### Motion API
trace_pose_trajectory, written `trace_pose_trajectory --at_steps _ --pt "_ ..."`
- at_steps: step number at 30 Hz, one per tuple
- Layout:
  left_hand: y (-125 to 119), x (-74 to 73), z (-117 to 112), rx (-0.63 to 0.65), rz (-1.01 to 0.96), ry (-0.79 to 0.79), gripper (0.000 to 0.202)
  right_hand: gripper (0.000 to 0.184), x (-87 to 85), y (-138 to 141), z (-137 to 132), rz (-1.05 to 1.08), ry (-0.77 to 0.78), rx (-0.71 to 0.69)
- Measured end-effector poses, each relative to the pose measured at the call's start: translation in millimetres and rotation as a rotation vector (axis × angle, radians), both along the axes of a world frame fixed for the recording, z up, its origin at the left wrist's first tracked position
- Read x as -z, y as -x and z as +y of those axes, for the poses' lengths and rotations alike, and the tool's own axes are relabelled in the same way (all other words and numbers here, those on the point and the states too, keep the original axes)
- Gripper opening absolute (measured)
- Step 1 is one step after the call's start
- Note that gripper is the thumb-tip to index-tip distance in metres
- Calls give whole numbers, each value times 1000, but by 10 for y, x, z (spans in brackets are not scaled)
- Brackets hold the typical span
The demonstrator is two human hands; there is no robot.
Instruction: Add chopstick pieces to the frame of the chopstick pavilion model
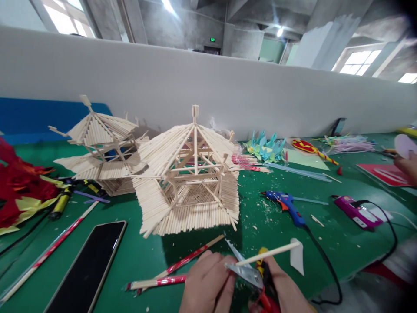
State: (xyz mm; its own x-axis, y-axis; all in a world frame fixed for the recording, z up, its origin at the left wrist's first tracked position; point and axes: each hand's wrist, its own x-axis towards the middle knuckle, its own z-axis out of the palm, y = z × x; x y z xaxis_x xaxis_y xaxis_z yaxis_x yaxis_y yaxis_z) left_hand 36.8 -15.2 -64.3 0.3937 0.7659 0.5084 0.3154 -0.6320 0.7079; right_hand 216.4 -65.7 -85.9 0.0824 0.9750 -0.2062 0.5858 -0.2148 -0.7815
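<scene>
My left hand (pixel 206 282) is closed at the near edge, its fingers pinching one end of a pale wooden chopstick (pixel 270 254) that points right. In my right hand (pixel 288 289) is a pair of hand shears (pixel 249 276) with silver jaws and red, yellow and black handles. Its jaws lie across the chopstick close to my left fingertips; whether they are closed on the wood I cannot tell. Beside my left hand lie chopsticks in red wrappers (pixel 171 280). Beyond both hands stands a pavilion model (pixel 189 217) of wooden sticks, its front roof panel open.
A second stick pavilion (pixel 100 130) stands behind left, near red paper flowers (pixel 19 187). A phone (pixel 87 265) lies at left. To the right are a blue glue gun (pixel 283 204) with its cable and a purple power strip (pixel 356 213). Another person's hand (pixel 405 167) is at far right.
</scene>
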Motion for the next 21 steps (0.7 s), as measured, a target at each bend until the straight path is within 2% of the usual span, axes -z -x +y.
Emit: trace_pose_trajectory --at_steps 2,4,7,8,10,12,14,16,19,21 --pt "22 -44 33 107 7 85 18 55 -50 30 4 71 43 -26" --pt "48 -120 76 186 -8 248 19 58 -63 31 -1 130 125 -71" --pt "62 -180 97 193 -10 407 22 64 9 -31 -23 24 141 -141" --pt "57 -168 85 172 1 390 21 67 55 -58 -30 -37 121 -159" --pt "36 -101 45 68 16 262 17 69 163 -100 -38 -116 107 -181" --pt "14 -13 6 -31 18 129 16 71 265 -109 -33 -158 115 -139" --pt "3 39 1 -50 1 82 16 67 329 -90 -19 -151 108 -67" --pt "13 22 40 53 -34 129 18 61 345 -65 0 -105 92 -13" --pt "49 -91 128 275 -55 320 22 48 310 -65 27 -59 81 8" --pt "63 -144 153 323 -31 397 23 39 284 -93 43 -59 86 0"
